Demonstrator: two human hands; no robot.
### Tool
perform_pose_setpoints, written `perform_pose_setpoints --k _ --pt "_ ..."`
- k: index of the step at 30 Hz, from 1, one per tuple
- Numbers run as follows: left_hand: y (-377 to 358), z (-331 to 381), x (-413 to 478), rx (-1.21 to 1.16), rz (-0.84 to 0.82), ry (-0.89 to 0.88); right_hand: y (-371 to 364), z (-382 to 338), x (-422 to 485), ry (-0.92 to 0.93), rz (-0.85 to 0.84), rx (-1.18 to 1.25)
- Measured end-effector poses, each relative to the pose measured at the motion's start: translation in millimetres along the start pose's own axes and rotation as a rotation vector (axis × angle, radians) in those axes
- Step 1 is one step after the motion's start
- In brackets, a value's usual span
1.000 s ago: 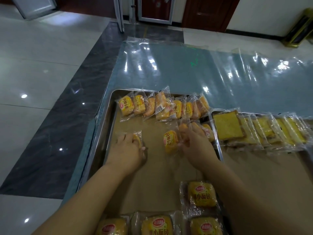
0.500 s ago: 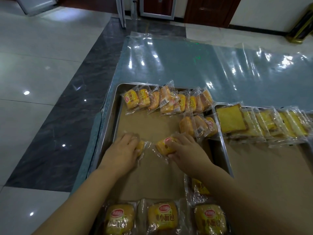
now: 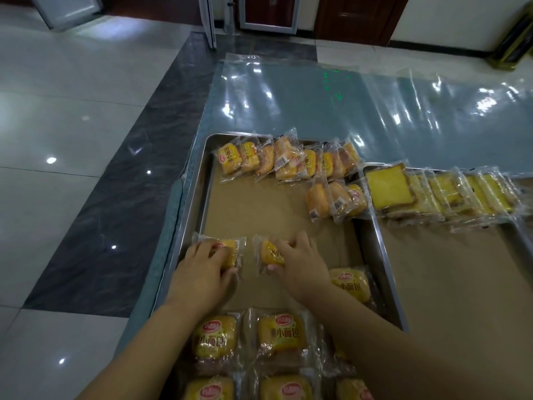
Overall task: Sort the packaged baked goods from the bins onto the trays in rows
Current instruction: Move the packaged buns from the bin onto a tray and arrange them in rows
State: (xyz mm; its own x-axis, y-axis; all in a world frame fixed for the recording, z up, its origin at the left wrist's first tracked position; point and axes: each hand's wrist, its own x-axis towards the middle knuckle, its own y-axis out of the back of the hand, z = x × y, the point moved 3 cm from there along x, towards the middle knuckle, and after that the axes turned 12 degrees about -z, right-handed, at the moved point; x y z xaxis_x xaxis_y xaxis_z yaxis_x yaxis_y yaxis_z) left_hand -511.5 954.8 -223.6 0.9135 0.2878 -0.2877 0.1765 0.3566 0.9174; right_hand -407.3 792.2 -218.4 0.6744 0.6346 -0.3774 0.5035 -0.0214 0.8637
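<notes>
Dim overall, ceiling-lamp glare on plastic sheet [image 3: 360,116] & floor tiles [image 3: 52,160] — edges bent by wide lens, btm perhaps soft.

plastic-covered table [image 3: 302,111] carries left tray [image 3: 191,217] beside right tray [image 3: 447,284].

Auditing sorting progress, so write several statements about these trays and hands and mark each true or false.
1. The left hand grips the left packet and the right hand grips the middle packet, both on the left tray. True.
2. The right tray carries round buns. False: it carries a row of toast-slice packets.
3. The short second row has three packets. True.
4. The left tray is bare metal inside. False: brown paper lines it.
</notes>
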Motion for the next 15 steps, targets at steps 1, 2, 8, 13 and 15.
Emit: perform_pose_setpoints --k 1,2,8,13,15 --pt "-1 0 -4 -0.002 -0.001 -0.004 -3 -3 -3 0.012 -0.007 -0.003" --pt "-2 1 -8 0.002 -0.004 -0.009 -5 -5 -5 0.021 -0.015 -0.008" --pt "-7 1 -27 0.014 -0.046 0.006 -12 -4 -28 0.003 -0.090 -0.041" --pt "-9 2 -38 0.012 -0.090 0.010 -16 0 -47 0.013 -0.100 -0.037" --pt "-7 2 -38 -0.008 -0.086 0.012 -11 2 -48 0.039 -0.071 -0.001"
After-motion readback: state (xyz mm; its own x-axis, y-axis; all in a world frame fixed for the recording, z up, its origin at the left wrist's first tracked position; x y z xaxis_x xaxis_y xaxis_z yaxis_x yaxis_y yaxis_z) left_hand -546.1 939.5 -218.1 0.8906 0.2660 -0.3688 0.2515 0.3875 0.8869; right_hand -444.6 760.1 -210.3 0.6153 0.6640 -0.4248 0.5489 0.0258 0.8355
